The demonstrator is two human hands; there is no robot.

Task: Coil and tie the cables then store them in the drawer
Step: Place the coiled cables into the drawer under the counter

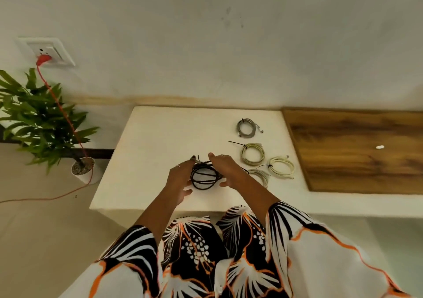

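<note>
A coiled black cable [204,178] is held just above the white tabletop [148,160] between both hands. My left hand [180,177] grips its left side and my right hand [225,170] grips its right side, fingers pinching a thin black tie at the coil's top. To the right lie several coiled, tied cables: a grey coil [246,127] farthest back, a pale green coil [253,153], a cream coil [281,166], and a whitish coil [259,176] partly hidden by my right wrist. No drawer shows in this view.
A wooden panel [357,151] adjoins the white top on the right, with a small white item [380,147] on it. A potted plant [41,119] stands on the left. A red cord [61,107] runs from a wall socket [45,51] down across the floor.
</note>
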